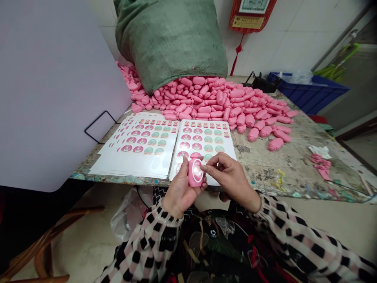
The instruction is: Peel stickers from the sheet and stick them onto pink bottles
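My left hand (180,192) is wrapped round a small pink toy bottle (194,183), holding it upright at the table's front edge. An oval pink-and-white sticker (196,171) lies on the bottle's front. The thumb and forefinger of my right hand (232,179) are pinched together at the sticker's right edge. Just behind the hands lies a sticker sheet (203,135) with rows of pink and green labels, its lower part hidden by my hands. To its left, more sticker sheets (132,161) are fanned in a stack.
A large pile of pink bottles (206,102) spreads from under a green sack (176,43) at the back. A pale panel (59,90) stands on the left. At the back right is a blue crate (309,94). Scraps and a pink ribbon (321,163) lie on the worn table (250,165).
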Action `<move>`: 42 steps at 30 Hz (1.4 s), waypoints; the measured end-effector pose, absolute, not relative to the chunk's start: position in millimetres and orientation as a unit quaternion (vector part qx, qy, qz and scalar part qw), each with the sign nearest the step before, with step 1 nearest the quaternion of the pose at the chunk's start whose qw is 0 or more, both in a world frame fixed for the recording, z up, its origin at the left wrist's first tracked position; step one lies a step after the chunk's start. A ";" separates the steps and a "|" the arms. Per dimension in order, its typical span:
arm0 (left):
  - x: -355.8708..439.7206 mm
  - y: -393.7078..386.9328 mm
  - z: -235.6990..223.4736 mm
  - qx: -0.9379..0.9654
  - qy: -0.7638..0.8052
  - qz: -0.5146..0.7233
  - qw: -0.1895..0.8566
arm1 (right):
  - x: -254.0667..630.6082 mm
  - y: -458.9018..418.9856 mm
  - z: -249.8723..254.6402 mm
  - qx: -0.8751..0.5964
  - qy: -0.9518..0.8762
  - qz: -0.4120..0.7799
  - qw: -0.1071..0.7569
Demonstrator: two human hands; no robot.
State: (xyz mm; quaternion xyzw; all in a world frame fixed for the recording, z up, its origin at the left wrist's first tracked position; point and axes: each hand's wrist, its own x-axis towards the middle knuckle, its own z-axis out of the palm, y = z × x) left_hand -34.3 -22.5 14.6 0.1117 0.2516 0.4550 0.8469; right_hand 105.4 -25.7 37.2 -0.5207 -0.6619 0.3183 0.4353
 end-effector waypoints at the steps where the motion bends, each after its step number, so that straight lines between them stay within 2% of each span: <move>1: -33.3 -21.9 15.2 0.119 0.251 0.451 0.848 | 106.5 -25.5 34.9 -0.523 -0.664 0.314 0.433; 26: -32.1 -26.3 20.6 0.224 0.293 0.469 0.802 | 109.8 -23.4 23.6 -0.551 -0.689 0.257 0.394; 31: -37.6 -29.4 25.7 0.307 0.309 0.423 0.794 | 111.4 -26.9 26.8 -0.545 -0.703 0.254 0.380; 37: -48.9 -28.5 19.4 0.329 0.283 0.342 0.834 | 130.5 -23.4 35.0 -0.519 -0.748 0.273 0.311; 42: -46.9 -27.8 13.7 0.292 0.226 0.343 0.864 | 147.6 -14.6 32.7 -0.551 -0.703 0.257 0.369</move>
